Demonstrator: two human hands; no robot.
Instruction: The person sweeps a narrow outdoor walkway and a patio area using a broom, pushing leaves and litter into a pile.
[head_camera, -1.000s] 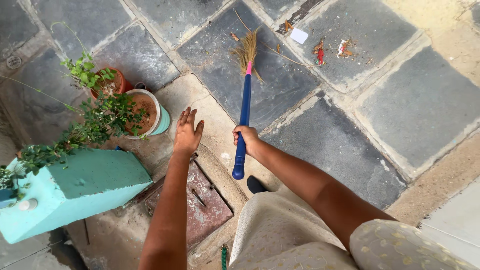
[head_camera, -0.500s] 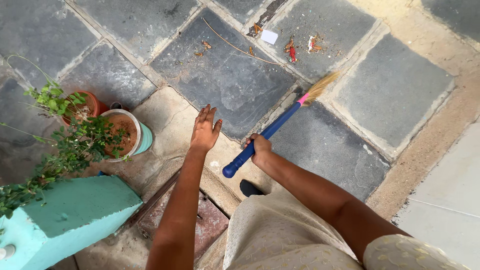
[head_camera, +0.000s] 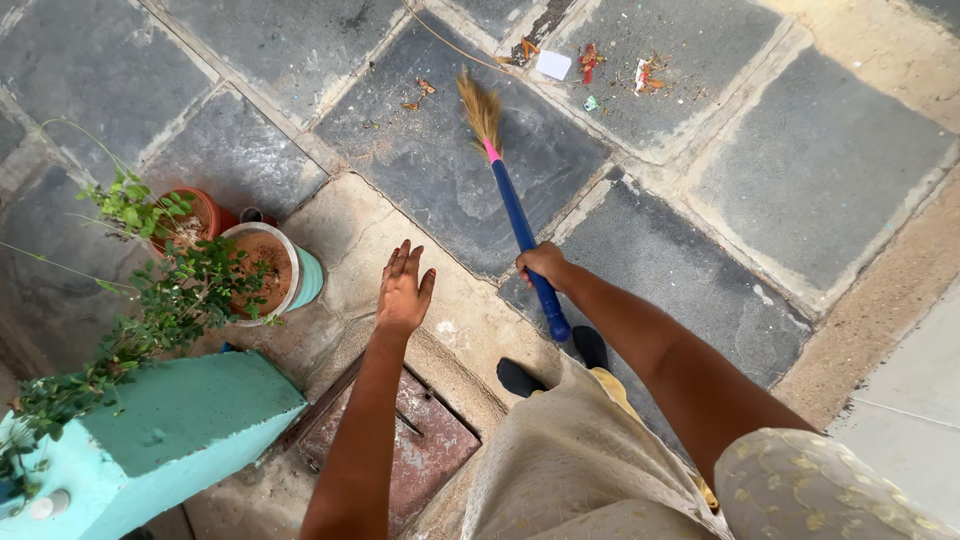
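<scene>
On dark slabs, right hand (head_camera: 541, 262) grips broom (head_camera: 514, 205).

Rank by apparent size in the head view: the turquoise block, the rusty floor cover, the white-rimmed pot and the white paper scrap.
1. Turquoise block
2. Rusty floor cover, partly hidden by the arm, so unsure against the block
3. White-rimmed pot
4. White paper scrap, farthest away

Soft even daylight, no hard shadows, no glare, sharp focus throughout, slight wide-angle stretch at edges
</scene>
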